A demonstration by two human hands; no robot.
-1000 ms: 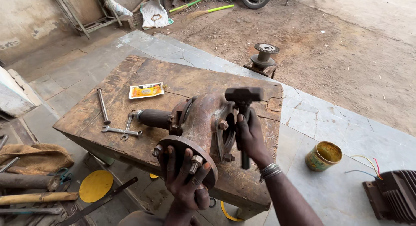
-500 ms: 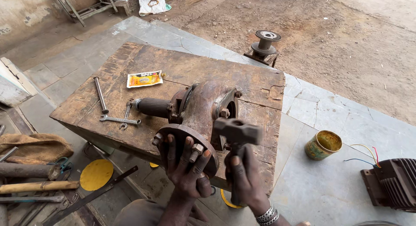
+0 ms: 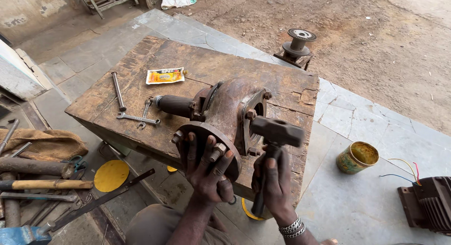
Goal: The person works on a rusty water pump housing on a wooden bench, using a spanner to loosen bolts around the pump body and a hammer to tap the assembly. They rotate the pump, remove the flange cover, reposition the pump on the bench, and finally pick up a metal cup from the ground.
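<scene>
A rusty cast-iron pump housing (image 3: 225,111) with a black shaft (image 3: 174,105) lies on a worn wooden bench (image 3: 197,66). My left hand (image 3: 206,167) presses flat on its round bolted flange at the near end. My right hand (image 3: 272,186) grips the handle of a heavy hammer (image 3: 277,131), whose blurred head is close beside the housing's right side flange. Two spanners (image 3: 138,117), a long steel rod (image 3: 118,90) and an orange-yellow sachet (image 3: 165,76) lie on the bench to the left.
A yellowish tin can (image 3: 357,156) stands on the stone floor to the right, by a dark motor casing with coloured wires (image 3: 430,205). A metal spool (image 3: 298,44) sits beyond the bench. Tools, pipes, sacking and a yellow disc (image 3: 111,175) lie at lower left.
The hammer was raised above the housing, then swung down low toward me; now its head is back up beside the housing's right side. My left hand stays on the flange.
</scene>
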